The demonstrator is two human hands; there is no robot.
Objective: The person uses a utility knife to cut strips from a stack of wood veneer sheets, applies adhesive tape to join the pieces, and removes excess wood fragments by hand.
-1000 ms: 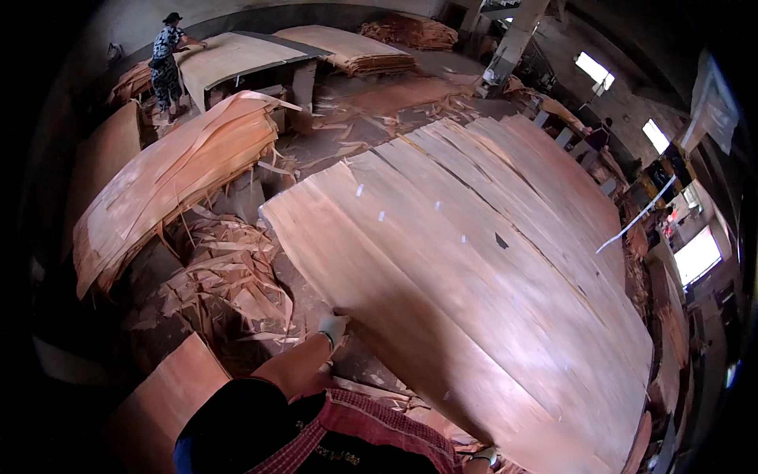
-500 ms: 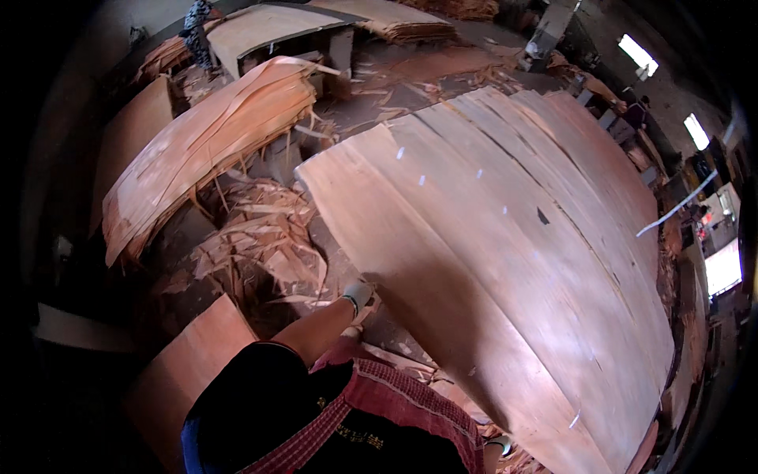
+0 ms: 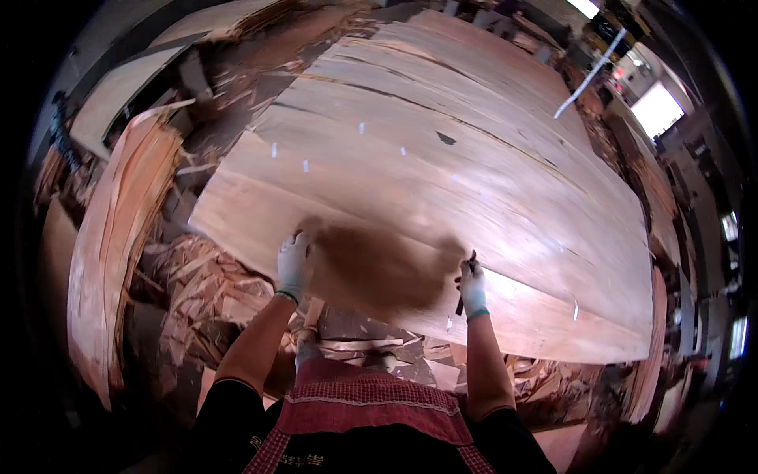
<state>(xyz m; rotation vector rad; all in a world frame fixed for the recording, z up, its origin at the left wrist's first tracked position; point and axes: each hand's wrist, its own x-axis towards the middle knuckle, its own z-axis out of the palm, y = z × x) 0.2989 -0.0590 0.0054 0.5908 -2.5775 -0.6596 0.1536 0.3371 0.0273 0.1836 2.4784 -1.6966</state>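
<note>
The sheet (image 3: 379, 186) lies broad and pale in front of you, filling the middle of the view, its near edge running just ahead of your body. Long seams and cracks cross it. Small white tabs (image 3: 305, 166) dot its left half, and a dark patch (image 3: 446, 138) sits beyond them, near the sheet's middle. A shadow falls on the near part, between your hands.

Your left hand (image 3: 292, 261), in a white glove with a green cuff, is at the near edge, left of the shadow. Its fingers are bent; you can't tell from here whether they pinch anything. Your right hand (image 3: 472, 287), gloved likewise, is closed around a slim dark tool (image 3: 459, 305), whose ends show above and below the fist. It is over the near part of the sheet, right of the shadow; whether the tool touches the wood is unclear.

Below the sheet's edge you wear a red checked apron (image 3: 371, 403) over black clothing. Wood scraps (image 3: 209, 284) heap up to the left, and past them stands a curved stack (image 3: 126, 245) of veneer. Farther off, a person (image 3: 61, 130) in patterned clothes is at the far left. A white strip (image 3: 592, 75) hangs at upper right, near a bright opening (image 3: 657, 110).
</note>
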